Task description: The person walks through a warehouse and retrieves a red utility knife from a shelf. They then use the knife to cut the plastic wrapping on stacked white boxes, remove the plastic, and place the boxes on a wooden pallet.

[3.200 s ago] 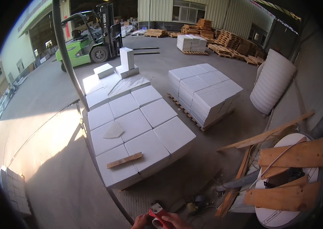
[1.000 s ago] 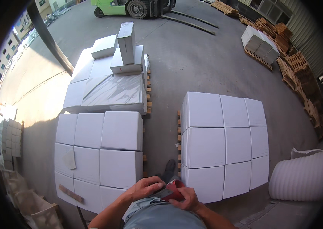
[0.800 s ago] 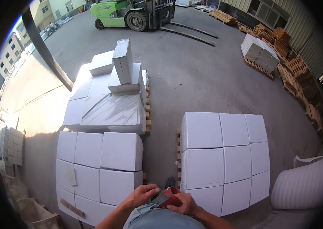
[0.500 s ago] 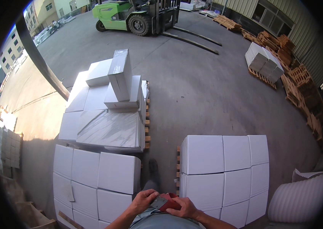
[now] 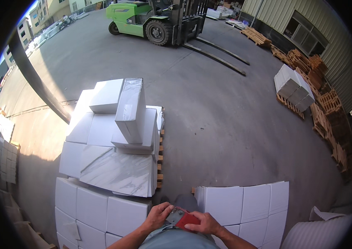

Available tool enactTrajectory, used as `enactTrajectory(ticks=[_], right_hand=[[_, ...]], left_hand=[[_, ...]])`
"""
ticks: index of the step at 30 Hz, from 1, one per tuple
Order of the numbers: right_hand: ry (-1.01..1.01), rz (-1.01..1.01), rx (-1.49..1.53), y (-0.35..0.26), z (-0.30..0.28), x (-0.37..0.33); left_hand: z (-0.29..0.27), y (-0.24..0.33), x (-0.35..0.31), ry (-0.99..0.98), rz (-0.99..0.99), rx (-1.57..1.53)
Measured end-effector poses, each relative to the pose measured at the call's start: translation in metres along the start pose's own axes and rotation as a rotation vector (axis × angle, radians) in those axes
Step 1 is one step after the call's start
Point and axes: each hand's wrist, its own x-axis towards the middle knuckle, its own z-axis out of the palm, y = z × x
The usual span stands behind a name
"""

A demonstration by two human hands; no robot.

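Note:
Both my hands meet at the lower middle of the view, close to my body. My left hand (image 5: 158,216) and my right hand (image 5: 203,223) together hold a small red and grey object (image 5: 183,218), flat and hand-sized; what it is I cannot tell. Just left of my hands stands a pallet stack of white boxes (image 5: 101,209). Another pallet of white boxes (image 5: 246,203) stands just right of them. I am standing in the narrow gap between the two stacks.
Ahead on the left is a wrapped stack of white boxes (image 5: 113,145) with loose boxes on top. A green forklift (image 5: 151,18) is parked far ahead on the concrete yard. Wooden pallets (image 5: 325,108) and a corrugated wall line the right. A white roll (image 5: 321,232) lies lower right.
My view has tilted up and moved forward: the box stacks slid down the frame and the forklift came into fuller view. Both hands stay on the red and grey object.

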Motion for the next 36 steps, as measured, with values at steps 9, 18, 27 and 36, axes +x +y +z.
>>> enactTrajectory(ticks=[9,18,27,36], right_hand=[[-0.277,-0.039,-0.254,-0.061,-0.152,0.139],[-0.491,-0.153,-0.364,-0.129,-0.326,0.275],[-0.689,-0.109,-0.503,-0.188,-0.409,0.419],[-0.643,-0.032,-0.925,-0.287,-0.460,0.572]], left_hand=[[-0.027,0.068,0.122,0.415,0.009,-0.464],[-0.037,0.155,0.264,0.743,0.114,-0.602],[-0.124,0.177,0.326,1.194,0.156,-0.695],[-0.190,0.165,0.393,1.461,0.087,-0.663]])
